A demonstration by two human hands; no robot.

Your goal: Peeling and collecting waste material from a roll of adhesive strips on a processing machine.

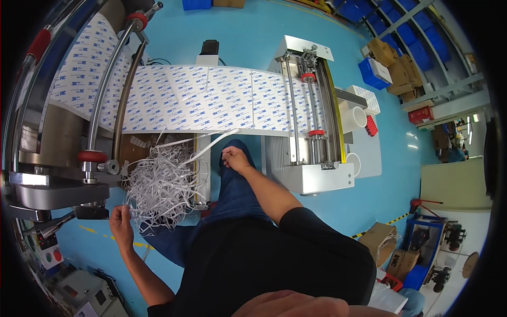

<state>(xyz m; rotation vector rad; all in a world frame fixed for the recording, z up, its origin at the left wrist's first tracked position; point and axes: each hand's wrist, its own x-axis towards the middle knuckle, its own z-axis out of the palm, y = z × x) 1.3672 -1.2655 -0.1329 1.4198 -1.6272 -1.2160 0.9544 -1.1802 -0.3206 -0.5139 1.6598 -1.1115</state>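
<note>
A wide white sheet point(190, 98) printed in blue runs from the roller stand on the left into the grey roller machine point(322, 177). Beneath its near edge lies a large tangle of thin white strips point(161, 187). One longer strip point(214, 141) rises from the tangle to the sheet's near edge. My right hand point(236, 158) is above my knee, just below that edge, its fingers curled together. Low on the left, my left hand point(121, 224) is beside the tangle with thumb and fingers drawn together. What either hand pinches, if anything, is too small to make out.
Metal rollers point(108, 79) with red collars stand at the left. A control box point(50, 253) with red and green buttons is below them. White rolls point(355, 117) sit behind the right machine. Cardboard boxes point(398, 61) and shelves line the right side.
</note>
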